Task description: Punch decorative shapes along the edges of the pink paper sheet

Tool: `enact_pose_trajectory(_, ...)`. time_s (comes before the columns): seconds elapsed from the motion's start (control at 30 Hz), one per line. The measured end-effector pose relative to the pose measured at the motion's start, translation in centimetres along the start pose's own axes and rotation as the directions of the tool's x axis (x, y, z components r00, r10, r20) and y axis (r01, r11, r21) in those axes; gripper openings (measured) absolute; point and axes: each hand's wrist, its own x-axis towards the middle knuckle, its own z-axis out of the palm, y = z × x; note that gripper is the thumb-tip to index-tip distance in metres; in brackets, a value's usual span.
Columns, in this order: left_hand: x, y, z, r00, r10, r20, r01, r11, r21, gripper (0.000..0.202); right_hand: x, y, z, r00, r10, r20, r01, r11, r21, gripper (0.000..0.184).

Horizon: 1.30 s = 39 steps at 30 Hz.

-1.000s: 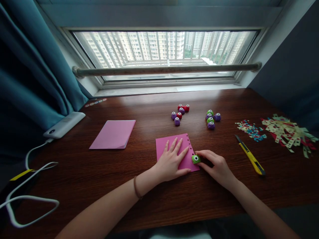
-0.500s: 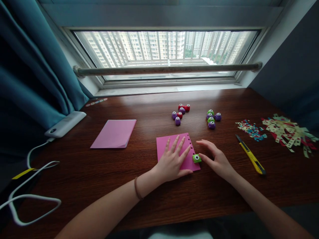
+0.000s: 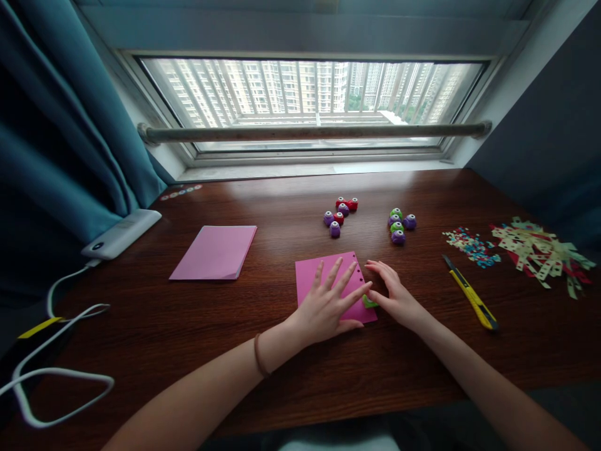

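Along the table (image 3: pixel 141 338), left to right: one white cable (image 3: pixel 63 376) plugged into a white device (image 3: pixel 123 234); one pink stack (image 3: pixel 213 252); one pink sheet (image 3: pixel 306 274), star holes along its right edge, the left hand (image 3: pixel 323 309) flat on it, fingers spread; beyond it, red and purple punches (image 3: pixel 335 230). At the sheet's right edge, one green punch (image 3: pixel 369 303), partly hidden under left forefinger and right thumb, pressure impossible to tell; right hand (image 3: pixel 395 300), thumb and fingers parted. Farther right: green and purple punches (image 3: pixel 398 237), yellow cutter (image 3: pixel 471 294), confetti (image 3: pixel 474 246), paper strips (image 3: pixel 542 250).
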Motion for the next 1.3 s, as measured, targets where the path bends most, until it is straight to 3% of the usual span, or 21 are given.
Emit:
enact_pose_trajectory(0.33,0.4,0.3,-0.8,0.992,0.129,0.012,-0.129,0.991,0.035,0.054,0.2,-0.3,0.3,1.0,-0.03,0.003,0.03,0.99,-0.139,0.041)
enact_pose_trajectory(0.5,0.4,0.6,-1.2,0.989,0.147,-0.006,-0.147,0.989,0.013,0.05,0.2,-0.3,0.3,1.0,-0.008,0.029,0.012,0.993,-0.116,0.042)
enact_pose_trajectory(0.67,0.3,0.7,-0.5,0.996,0.089,-0.016,-0.089,0.996,0.024,0.052,0.1,0.2,0.5,0.999,-0.03,-0.016,0.03,0.999,0.013,0.04)
enact_pose_trajectory(0.83,0.0,0.2,0.5,0.999,-0.04,0.006,0.04,0.999,0.023,0.065,-0.5,-0.4,-0.8,1.0,0.023,-0.007,-0.021,0.984,0.178,0.044)
enact_pose_trajectory(1.0,-0.1,-0.4,1.1,0.993,-0.089,0.082,0.093,0.994,-0.05,0.069,-2.0,-1.9,-2.1,0.99,-0.102,0.102,0.109,0.992,-0.065,0.027)
enact_pose_trajectory(1.17,-0.1,-0.5,1.4,0.987,-0.096,0.129,0.107,0.991,-0.082,0.071,-1.7,-0.4,-3.4,0.997,-0.033,-0.068,0.022,0.986,-0.168,0.022)
enact_pose_trajectory(1.3,-0.1,-0.5,1.4,0.986,-0.093,0.135,0.105,0.991,-0.084,0.071,0.7,2.4,-5.1,0.96,0.062,-0.274,-0.107,0.982,-0.155,0.028)
